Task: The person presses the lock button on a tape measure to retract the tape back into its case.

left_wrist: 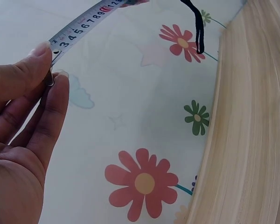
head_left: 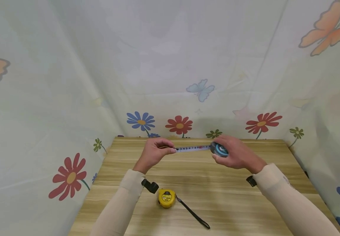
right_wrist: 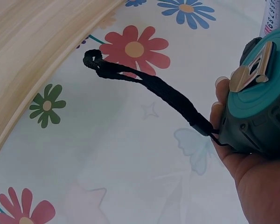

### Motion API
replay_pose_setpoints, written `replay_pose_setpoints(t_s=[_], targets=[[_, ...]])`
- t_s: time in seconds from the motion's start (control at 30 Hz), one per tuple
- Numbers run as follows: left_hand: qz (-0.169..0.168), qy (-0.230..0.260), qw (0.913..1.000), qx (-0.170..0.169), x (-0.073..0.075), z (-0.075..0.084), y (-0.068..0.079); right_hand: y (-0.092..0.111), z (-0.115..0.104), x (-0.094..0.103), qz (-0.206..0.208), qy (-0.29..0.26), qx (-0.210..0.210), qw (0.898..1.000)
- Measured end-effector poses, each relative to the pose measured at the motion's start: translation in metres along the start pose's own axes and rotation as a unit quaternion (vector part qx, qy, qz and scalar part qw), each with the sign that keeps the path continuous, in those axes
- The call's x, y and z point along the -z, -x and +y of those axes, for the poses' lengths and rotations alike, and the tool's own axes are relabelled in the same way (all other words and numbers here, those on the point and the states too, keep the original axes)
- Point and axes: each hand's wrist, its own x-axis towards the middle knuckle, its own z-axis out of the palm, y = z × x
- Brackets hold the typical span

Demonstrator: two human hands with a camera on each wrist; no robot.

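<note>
Between the two hands stretches the white numbered blade of a tape measure with a dark and teal case. My left hand pinches the hooked end of the blade between thumb and fingers; the left wrist view shows the metal hook by the fingertips. My right hand grips the case. In the right wrist view, a metal belt clip shows on the case's teal side, and a black wrist strap dangles from it. Both hands are above the far part of the table.
A yellow tape measure lies on the wooden table near the left forearm, its black strap trailing to the right. Pale curtains printed with flowers and butterflies enclose the table's back and sides.
</note>
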Motion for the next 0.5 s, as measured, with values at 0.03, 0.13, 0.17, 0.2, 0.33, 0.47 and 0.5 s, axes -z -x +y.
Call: replay_pose_setpoints(t_s=[0.03,0.13,0.17,0.2,0.33,0.47,0.5], targets=[[0.000,0.000,1.0000,0.000,-0.0002,-0.0004,-0.0001,0.0001,-0.0001,0.0000,0.000,0.000,0.000,1.000],[0.001,0.000,1.0000,0.000,-0.0013,0.0002,0.0002,0.0006,-0.0002,0.0001,0.000,0.000,-0.001,1.000],[0.000,0.000,1.0000,0.000,-0.0019,0.0004,0.0000,0.0007,-0.0003,0.0001,0.000,-0.001,0.000,1.000],[0.000,0.000,1.0000,0.000,-0.0025,0.0009,0.0001,0.0008,-0.0005,0.0001,0.001,-0.002,0.000,1.000],[-0.003,0.000,1.0000,0.004,-0.0052,0.0025,0.0000,0.0012,-0.0008,0.0005,0.002,0.001,0.003,1.000],[-0.003,0.001,1.0000,0.006,-0.0072,0.0035,-0.0004,0.0018,-0.0014,0.0013,0.001,0.001,0.001,1.000],[-0.003,0.001,1.0000,0.005,-0.0076,0.0037,-0.0005,0.0019,-0.0016,0.0014,0.000,0.000,-0.001,1.000]])
